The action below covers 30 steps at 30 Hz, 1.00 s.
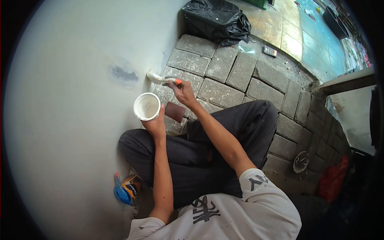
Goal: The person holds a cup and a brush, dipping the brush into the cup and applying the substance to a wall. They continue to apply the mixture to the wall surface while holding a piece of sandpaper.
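Observation:
My left hand [157,125] is wrapped round a white plastic cup [136,107], its open top facing me and a pale coating showing inside. My right hand [184,93] grips the handle of a paintbrush [159,79], which has an orange end. The whitish bristles are at the foot of the pale wall [72,100], close to where it meets the paving. A dark grey patch [125,74] marks the wall left of the brush. Just right of the cup, a brown piece of sandpaper [175,112] lies on the paving blocks [221,93].
A black plastic bag [216,20] sits against the wall ahead. A blue and orange packet [127,191] lies by the wall near my left leg. To the right are a small clear round container [301,162] and a red bag [333,180]. A small box [270,51] lies farther off.

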Tool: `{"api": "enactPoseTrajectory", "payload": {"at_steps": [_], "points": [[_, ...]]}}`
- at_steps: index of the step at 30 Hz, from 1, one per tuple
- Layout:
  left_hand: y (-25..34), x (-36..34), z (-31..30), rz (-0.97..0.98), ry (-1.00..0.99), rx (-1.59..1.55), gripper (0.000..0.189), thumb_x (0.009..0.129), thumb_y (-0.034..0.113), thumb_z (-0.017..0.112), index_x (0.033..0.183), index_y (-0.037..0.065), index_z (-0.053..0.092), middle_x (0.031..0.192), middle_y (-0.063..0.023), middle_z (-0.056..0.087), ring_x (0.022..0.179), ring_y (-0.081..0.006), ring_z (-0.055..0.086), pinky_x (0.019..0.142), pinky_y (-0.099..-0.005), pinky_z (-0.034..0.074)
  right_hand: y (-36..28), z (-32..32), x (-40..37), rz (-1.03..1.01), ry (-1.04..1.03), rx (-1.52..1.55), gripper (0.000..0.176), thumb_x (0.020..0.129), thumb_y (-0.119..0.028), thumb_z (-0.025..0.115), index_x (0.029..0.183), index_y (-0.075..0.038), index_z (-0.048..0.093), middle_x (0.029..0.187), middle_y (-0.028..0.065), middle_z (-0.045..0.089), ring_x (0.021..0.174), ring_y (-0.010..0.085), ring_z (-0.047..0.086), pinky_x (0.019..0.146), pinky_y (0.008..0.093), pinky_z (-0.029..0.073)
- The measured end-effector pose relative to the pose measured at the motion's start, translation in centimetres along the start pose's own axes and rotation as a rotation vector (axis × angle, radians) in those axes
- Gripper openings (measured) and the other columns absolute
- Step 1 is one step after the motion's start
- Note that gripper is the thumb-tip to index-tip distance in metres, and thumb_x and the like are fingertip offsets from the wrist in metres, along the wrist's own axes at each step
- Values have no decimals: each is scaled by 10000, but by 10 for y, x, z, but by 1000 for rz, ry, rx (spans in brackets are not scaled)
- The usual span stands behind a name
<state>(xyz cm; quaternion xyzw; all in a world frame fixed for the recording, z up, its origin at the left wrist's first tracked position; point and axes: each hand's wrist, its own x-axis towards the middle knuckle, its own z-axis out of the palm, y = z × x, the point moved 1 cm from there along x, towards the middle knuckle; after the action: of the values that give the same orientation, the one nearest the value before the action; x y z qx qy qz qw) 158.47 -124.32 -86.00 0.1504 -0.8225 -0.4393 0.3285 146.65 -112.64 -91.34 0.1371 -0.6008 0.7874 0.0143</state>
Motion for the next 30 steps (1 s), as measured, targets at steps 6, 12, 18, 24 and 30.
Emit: {"api": "enactPoseTrajectory", "payload": {"at_steps": [6,12,18,24,30], "points": [[12,-5,-9,41,25,-50,484,765,38,861,1182,-37,625,1115,-135,698,1001,-251,674,927,-388,516,2,5,-13,35,-135,170,249,1024,-66,584,1220,70,658,978,109,741,974,150,705,883,312,573],[7,-6,-12,34,3,-113,477,761,37,861,1176,-27,635,1115,-131,703,1001,-250,682,922,-387,522,4,0,-10,-47,-199,61,240,1006,-74,607,1217,19,673,991,128,759,955,151,715,846,292,552],[-6,-7,-11,63,-34,-44,497,743,41,876,1173,-23,634,1106,-143,701,988,-280,682,916,-394,524,7,-18,12,-84,-17,-96,284,1026,-64,585,1288,33,635,1048,137,751,1004,154,699,879,280,532],[-1,-5,-4,81,24,-51,385,774,34,851,1105,-27,665,1038,-111,719,944,-234,690,889,-365,528,32,-9,-3,-125,-40,-175,286,1016,-72,606,1285,14,655,1046,74,761,849,77,618,703,246,504],[17,-6,-6,147,-69,-37,641,697,45,895,1249,-3,572,1173,-153,640,1064,-323,660,911,-410,541,5,12,-23,81,-130,-72,299,1029,-125,605,1260,59,656,1013,115,751,938,138,684,818,287,559]]}}
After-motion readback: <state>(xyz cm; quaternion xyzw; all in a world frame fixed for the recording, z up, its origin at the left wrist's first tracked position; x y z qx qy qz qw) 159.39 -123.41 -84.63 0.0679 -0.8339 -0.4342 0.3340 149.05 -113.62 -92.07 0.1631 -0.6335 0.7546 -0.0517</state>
